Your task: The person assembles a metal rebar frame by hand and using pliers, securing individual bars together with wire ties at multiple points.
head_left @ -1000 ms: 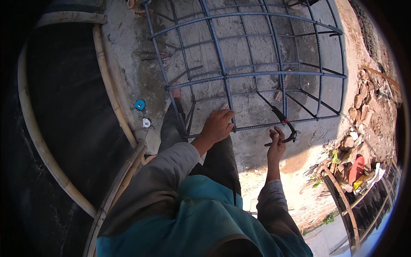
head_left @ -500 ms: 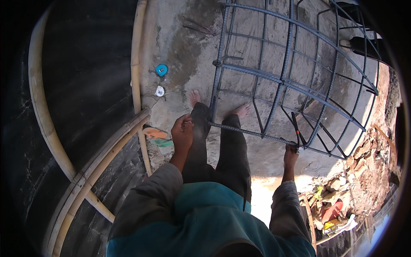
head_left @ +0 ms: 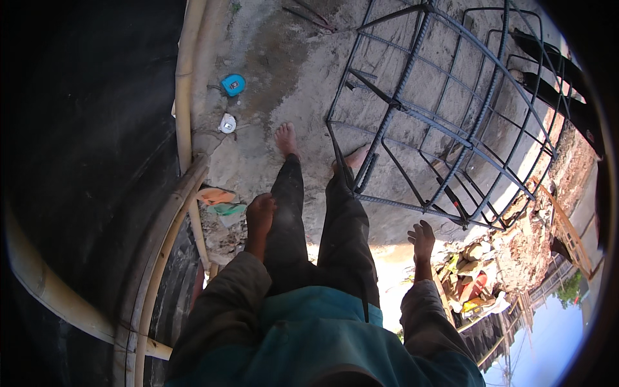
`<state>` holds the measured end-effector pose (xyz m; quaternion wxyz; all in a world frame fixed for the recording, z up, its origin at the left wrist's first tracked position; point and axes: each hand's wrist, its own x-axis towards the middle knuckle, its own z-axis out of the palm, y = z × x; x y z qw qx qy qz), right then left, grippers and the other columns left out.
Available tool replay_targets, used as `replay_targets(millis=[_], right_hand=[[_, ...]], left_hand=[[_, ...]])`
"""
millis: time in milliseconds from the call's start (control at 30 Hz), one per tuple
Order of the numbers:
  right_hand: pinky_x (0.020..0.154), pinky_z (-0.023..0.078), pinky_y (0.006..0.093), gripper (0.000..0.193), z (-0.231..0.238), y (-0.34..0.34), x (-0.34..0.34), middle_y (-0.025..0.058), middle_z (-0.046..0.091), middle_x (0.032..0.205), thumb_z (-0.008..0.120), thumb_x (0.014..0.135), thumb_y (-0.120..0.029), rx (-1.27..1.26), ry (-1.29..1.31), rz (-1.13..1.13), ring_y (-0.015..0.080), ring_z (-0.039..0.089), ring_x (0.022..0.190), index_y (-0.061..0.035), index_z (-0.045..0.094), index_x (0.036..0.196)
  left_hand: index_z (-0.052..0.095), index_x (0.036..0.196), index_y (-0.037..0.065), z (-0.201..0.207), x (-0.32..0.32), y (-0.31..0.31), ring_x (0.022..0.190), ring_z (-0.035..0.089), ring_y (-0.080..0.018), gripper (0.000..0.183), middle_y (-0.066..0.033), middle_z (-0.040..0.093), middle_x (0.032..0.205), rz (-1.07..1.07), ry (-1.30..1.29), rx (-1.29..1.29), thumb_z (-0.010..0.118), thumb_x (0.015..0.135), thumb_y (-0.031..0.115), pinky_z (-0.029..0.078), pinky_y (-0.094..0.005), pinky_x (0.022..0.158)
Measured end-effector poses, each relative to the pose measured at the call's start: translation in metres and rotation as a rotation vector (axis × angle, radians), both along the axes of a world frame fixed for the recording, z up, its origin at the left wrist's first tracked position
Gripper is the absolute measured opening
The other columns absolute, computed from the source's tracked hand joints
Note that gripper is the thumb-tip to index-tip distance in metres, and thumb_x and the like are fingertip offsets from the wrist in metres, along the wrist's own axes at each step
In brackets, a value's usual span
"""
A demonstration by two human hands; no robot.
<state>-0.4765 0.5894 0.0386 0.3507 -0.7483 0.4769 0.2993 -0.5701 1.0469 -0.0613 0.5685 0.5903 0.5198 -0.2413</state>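
A rebar cage (head_left: 438, 115) of long ribbed bars and bent stirrups stands in front of me to the right. My left hand (head_left: 260, 216) hangs beside my left leg with its fingers curled closed; what is in it, if anything, is hidden. Just below the cage's near edge is my right hand (head_left: 422, 240), empty, with its fingers apart and touching nothing. Among the bars at the cage's near right corner sits a dark hand tool with a red mark on its handle (head_left: 459, 208), probably pincers.
A blue tape measure (head_left: 233, 84) and a white one (head_left: 227, 123) lie on the concrete. Bamboo poles (head_left: 184, 97) run along a dark sheet at left. Sandals (head_left: 216, 195) lie near them. Rubble and litter (head_left: 474, 284) sit at right. Another person's dark-clothed legs (head_left: 548, 80) stand beyond the cage.
My right hand has let go of the tool and drawn back from the cage, fingers now spread. The tool stays among the bars. The cage now sits tilted differently, and my view has shifted.
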Motion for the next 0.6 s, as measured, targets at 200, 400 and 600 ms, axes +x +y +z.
replay_targets(millis=[200,400,600], right_hand=[[0.073,0.052,0.0277,0.034,0.004,0.137,-0.011,0.0094,0.067,0.101,0.060,0.094,-0.019,0.468,0.154,0.441,0.0146,0.065,0.086,0.0025,0.057,0.121],[0.078,0.050,0.0279,0.034,0.014,0.183,-0.015,0.0089,0.066,0.103,0.060,0.094,-0.018,0.592,0.069,0.520,0.0126,0.061,0.091,0.0041,0.058,0.120],[0.071,0.051,0.0281,0.031,0.022,0.107,-0.042,0.0088,0.066,0.099,0.060,0.095,-0.018,0.485,0.053,0.373,0.0142,0.064,0.081,0.0007,0.058,0.119]], left_hand=[[0.062,0.117,-0.002,0.002,0.002,0.043,0.075,0.063,-0.0157,0.035,-0.0085,0.068,0.085,-0.101,-0.003,0.070,0.053,0.094,0.023,0.049,-0.0309,0.070],[0.065,0.114,0.000,-0.013,-0.014,0.041,0.079,0.067,-0.0243,0.037,-0.0141,0.069,0.084,-0.174,-0.011,0.172,0.055,0.089,0.025,0.051,-0.0368,0.074],[0.066,0.112,0.001,0.025,0.001,0.016,0.097,0.067,-0.0308,0.037,-0.0197,0.070,0.099,-0.215,0.128,0.082,0.056,0.087,0.026,0.050,-0.0380,0.086]])
